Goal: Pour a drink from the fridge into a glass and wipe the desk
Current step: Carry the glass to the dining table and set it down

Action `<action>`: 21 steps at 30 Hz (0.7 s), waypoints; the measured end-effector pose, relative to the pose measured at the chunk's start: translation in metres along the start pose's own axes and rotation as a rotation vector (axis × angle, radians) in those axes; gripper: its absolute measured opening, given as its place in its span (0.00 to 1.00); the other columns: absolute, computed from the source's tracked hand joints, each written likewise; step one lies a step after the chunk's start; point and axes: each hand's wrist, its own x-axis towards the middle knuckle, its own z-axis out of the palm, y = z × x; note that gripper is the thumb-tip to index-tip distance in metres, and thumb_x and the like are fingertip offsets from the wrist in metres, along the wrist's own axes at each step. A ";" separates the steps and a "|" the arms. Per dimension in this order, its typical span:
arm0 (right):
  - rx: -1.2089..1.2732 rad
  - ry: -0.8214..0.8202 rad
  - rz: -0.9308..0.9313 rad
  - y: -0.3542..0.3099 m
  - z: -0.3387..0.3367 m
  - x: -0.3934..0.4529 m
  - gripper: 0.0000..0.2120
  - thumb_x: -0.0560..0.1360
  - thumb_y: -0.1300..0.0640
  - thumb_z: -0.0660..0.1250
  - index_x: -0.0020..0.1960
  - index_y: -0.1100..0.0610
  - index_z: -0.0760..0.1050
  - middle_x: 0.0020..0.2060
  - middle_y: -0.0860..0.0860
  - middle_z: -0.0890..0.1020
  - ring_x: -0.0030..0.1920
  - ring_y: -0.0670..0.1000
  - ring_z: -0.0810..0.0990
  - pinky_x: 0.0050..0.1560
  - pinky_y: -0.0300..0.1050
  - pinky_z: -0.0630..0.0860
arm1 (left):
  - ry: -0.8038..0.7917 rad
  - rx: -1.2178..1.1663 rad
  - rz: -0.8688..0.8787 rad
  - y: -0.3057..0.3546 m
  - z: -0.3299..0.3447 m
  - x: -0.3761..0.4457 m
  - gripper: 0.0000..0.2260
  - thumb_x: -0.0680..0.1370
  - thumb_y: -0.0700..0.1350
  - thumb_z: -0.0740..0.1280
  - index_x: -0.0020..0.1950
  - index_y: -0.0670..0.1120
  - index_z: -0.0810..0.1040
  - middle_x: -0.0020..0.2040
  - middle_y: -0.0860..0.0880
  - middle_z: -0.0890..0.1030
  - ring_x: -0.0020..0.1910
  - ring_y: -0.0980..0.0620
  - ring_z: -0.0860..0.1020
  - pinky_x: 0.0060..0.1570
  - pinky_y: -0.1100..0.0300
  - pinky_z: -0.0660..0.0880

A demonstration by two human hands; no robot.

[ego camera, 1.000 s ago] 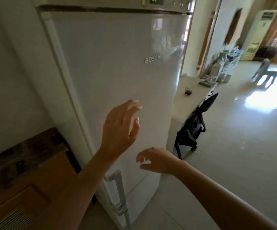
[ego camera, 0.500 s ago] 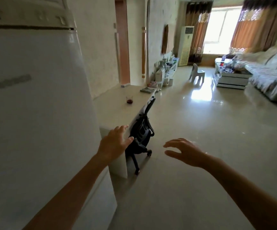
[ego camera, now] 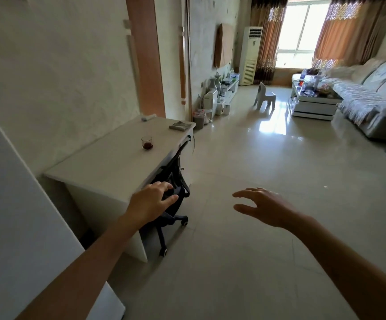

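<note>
Ahead, the cloth (ego camera: 180,125) lay flat at the desk (ego camera: 108,165)'s far end beyond the glass (ego camera: 147,142) (drink poured); left hand (ego camera: 151,202) nearer, both grips slack, empty, right hand (ego camera: 264,207) over floor.

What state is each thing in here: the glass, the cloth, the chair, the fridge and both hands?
Glass: upright on the desk, dark drink inside.
Cloth: lying on the desk's far corner.
Chair: tucked under the desk.
Fridge: door closed.
Left hand: empty.
Right hand: open, empty.
</note>
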 end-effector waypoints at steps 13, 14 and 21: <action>-0.054 -0.025 -0.066 0.133 -0.030 0.199 0.25 0.75 0.37 0.58 0.69 0.45 0.67 0.65 0.45 0.74 0.64 0.48 0.73 0.58 0.46 0.70 | -0.071 -0.024 -0.102 -0.006 0.055 0.229 0.20 0.78 0.61 0.57 0.67 0.54 0.69 0.65 0.53 0.74 0.63 0.52 0.72 0.56 0.52 0.72; -0.054 -0.024 -0.075 0.142 -0.033 0.213 0.25 0.75 0.37 0.57 0.69 0.45 0.67 0.65 0.45 0.74 0.63 0.48 0.73 0.58 0.47 0.71 | -0.067 -0.026 -0.101 -0.004 0.058 0.243 0.20 0.78 0.61 0.57 0.67 0.54 0.68 0.65 0.54 0.74 0.63 0.52 0.72 0.56 0.52 0.73; -0.068 -0.061 -0.179 0.199 -0.039 0.345 0.25 0.76 0.36 0.56 0.69 0.45 0.67 0.65 0.45 0.74 0.62 0.47 0.74 0.60 0.46 0.70 | -0.012 -0.040 -0.160 -0.015 0.078 0.333 0.19 0.78 0.61 0.56 0.66 0.55 0.70 0.64 0.56 0.74 0.60 0.53 0.74 0.53 0.53 0.74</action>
